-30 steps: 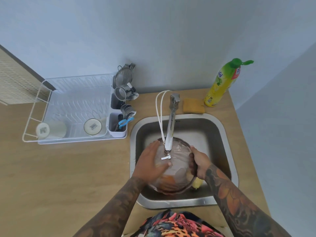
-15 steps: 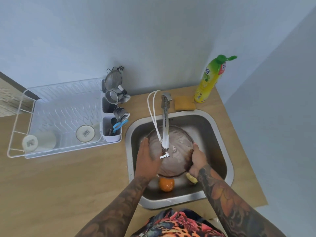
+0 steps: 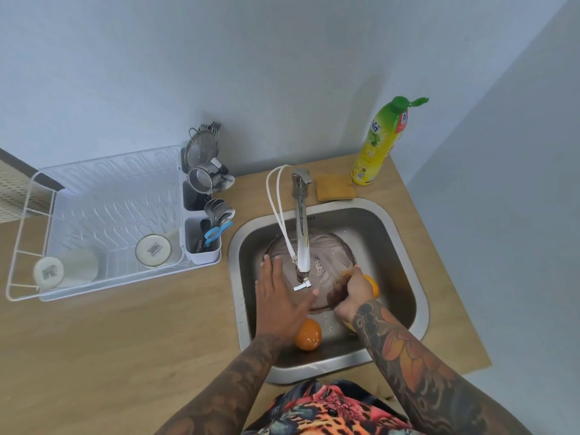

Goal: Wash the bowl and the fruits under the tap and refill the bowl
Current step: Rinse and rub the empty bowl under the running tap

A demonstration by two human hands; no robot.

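Steel sink (image 3: 405, 262) set in wooden worktop (image 3: 125, 340); translucent brownish glass bowl (image 3: 329, 255) beneath chrome tap (image 3: 302, 233); left hand (image 3: 279, 296) flat against its near-left wall, fingers (image 3: 270, 271) straight; right hand (image 3: 353, 293) pinches right rim; orange fruit (image 3: 308, 335) lies loose, nearer left hand.

right hand (image 3: 353, 291) partly hides an orange (image 3: 372, 285).

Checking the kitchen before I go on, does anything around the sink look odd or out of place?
Only the green flip cap of the yellow dish-soap bottle stands open. Oranges loose in the steel sink suit the washing.
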